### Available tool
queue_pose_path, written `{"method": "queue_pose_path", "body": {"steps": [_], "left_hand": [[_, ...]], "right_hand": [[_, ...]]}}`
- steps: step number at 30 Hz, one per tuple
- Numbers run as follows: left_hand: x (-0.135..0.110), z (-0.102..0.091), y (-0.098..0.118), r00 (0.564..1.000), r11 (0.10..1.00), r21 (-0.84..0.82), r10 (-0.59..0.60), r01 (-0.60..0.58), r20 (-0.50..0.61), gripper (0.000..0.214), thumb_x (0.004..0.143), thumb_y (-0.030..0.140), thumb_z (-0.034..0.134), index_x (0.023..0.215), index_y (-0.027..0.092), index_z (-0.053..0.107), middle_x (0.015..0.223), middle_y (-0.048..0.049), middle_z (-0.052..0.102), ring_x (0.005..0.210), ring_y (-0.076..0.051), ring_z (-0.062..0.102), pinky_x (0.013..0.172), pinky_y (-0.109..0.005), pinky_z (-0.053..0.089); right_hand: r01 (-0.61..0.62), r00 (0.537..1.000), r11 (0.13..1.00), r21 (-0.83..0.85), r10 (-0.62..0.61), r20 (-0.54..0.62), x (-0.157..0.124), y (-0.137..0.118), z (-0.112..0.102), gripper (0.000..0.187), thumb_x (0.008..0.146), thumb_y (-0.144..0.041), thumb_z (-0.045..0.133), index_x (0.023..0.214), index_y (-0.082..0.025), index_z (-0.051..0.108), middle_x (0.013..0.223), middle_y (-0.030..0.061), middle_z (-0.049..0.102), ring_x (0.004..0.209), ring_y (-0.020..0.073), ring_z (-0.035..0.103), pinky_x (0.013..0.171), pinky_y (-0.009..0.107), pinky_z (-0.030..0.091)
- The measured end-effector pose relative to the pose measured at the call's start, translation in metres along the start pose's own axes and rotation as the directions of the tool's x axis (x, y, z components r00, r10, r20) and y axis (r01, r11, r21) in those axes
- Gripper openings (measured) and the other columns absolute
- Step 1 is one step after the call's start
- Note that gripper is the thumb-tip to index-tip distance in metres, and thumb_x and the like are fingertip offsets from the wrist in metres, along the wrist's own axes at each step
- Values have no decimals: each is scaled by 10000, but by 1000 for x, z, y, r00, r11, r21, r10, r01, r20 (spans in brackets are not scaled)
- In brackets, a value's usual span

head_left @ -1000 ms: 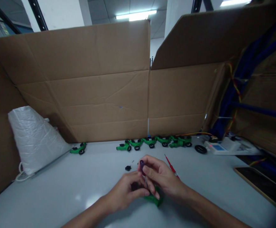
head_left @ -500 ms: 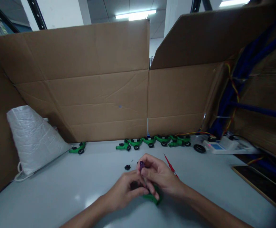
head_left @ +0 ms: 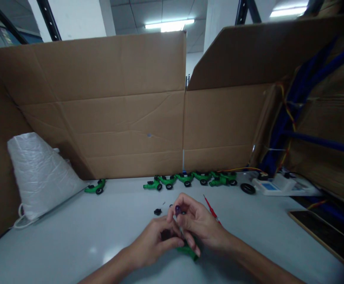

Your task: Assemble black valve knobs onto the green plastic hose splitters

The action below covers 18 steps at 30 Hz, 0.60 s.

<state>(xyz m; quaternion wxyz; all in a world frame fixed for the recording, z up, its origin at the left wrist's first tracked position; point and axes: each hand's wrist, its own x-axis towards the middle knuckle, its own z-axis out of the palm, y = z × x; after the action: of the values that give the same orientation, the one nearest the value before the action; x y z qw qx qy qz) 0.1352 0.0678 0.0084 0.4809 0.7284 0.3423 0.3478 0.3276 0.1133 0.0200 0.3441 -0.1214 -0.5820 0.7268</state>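
Observation:
My left hand (head_left: 157,241) is closed around a green toy vehicle (head_left: 191,252), low over the table; the fingers cover most of the toy. Pinched in my right hand (head_left: 204,223) is a small screwdriver with a dark purple handle (head_left: 178,210). Its thin shaft slants down to the green toy between both hands, and the tip is hidden. Just beyond my left fingers lie a small black part (head_left: 157,212) and a tiny thin piece (head_left: 164,203). A red screwdriver (head_left: 212,210) rests behind my right hand.
Several green toy vehicles (head_left: 187,180) line the back edge, with another (head_left: 96,187) at the left by a silvery bag (head_left: 43,177). A black ring (head_left: 248,188) and white power strip (head_left: 300,187) sit back right. Cardboard walls (head_left: 124,134) enclose the table.
Both hands stay together at the toy. The purple-handled screwdriver and right fingers have shifted slightly, and the toy's visible end sits a little lower. The view has tilted up slightly.

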Motion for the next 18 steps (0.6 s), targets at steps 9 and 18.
{"method": "queue_pose_path", "body": {"steps": [9,18], "left_hand": [[2,1,1,999,999,-42,27,-26,19,280,1029,383,691,998,126,797,986,-120,806,950,-211,715,940,-337,524],[2,1,-1,998,998,-14,55,-55,-25,237,1005,354,730,963,130,793,1021,-122,789,998,-229,695,941,-346,514]], "right_hand": [[46,999,998,-41,-46,-6,-1,2,0,414,1038,-595,626,1068,-183,596,555,-73,610,341,69,518,351,134,410],[48,997,997,52,-45,-60,2,-2,0,451,981,-639,685,1064,-215,554,816,-24,683,394,60,561,330,149,460]]}}
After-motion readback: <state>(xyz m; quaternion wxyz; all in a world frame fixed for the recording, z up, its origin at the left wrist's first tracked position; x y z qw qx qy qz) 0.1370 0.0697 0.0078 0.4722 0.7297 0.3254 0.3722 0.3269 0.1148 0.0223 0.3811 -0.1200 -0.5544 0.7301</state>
